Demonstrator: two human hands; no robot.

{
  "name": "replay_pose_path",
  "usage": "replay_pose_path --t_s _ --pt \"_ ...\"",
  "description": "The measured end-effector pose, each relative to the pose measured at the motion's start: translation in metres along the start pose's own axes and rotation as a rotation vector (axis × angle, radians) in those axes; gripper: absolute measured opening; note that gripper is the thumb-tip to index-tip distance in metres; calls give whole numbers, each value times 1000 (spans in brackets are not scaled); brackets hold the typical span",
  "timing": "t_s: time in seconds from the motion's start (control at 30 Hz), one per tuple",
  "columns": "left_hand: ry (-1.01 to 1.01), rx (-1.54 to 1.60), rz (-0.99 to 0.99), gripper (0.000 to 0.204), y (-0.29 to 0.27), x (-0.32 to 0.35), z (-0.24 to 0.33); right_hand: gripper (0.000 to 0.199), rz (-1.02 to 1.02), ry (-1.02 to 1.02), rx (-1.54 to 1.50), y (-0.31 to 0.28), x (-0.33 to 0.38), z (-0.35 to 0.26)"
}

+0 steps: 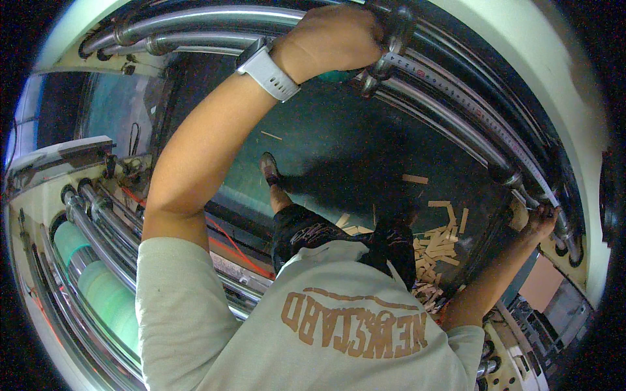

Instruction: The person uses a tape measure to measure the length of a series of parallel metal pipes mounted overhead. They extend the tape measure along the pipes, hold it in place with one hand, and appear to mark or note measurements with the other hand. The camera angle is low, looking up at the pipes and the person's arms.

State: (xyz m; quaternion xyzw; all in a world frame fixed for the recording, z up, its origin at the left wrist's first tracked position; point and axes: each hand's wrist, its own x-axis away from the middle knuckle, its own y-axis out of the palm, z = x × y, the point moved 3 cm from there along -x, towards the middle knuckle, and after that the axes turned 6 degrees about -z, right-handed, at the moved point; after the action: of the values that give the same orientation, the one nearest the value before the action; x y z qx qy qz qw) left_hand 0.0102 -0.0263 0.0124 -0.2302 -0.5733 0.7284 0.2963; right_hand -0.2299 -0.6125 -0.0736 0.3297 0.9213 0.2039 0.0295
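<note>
A pale tape measure blade (479, 114) stretches along a metal roller (450, 133) from the upper middle down to the right. At its upper end my left hand (332, 39) is bent over the rollers beside a dark collar (398, 29), its fingers curled in at the tape; the fingertips are partly hidden. A small green patch (336, 75) shows under this hand, too little of it to name. Far to the right, my right hand (542, 221) pinches the tape's lower end close to the roller's end. A grey-banded watch (270, 75) is on my left wrist.
Steel rollers (202, 19) cross the pale machine frame at the top. Lower left are more rollers and a green-covered cylinder (107, 296). Loose wooden strips (437, 251) lie heaped on the dark floor (332, 137) near my legs. An orange cord (241, 244) runs along the left machine.
</note>
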Motion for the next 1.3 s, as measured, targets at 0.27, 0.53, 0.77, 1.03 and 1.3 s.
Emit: replay_pose_path --t_s 0.27,0.53,0.77,1.03,1.3 --pt "-15 24 32 22 -2 1 1 41 -168 85 -54 -54 -28 -1" --pt "-25 20 19 25 -5 5 0 23 304 -28 37 73 27 4" --pt "60 -17 18 24 -6 3 -4 42 37 26 114 -18 -13 -2" --pt "187 -54 28 21 -1 1 1 36 53 -123 195 -14 7 -9" --pt "-288 232 -78 25 7 15 15 22 376 -210 312 0 -2 24"
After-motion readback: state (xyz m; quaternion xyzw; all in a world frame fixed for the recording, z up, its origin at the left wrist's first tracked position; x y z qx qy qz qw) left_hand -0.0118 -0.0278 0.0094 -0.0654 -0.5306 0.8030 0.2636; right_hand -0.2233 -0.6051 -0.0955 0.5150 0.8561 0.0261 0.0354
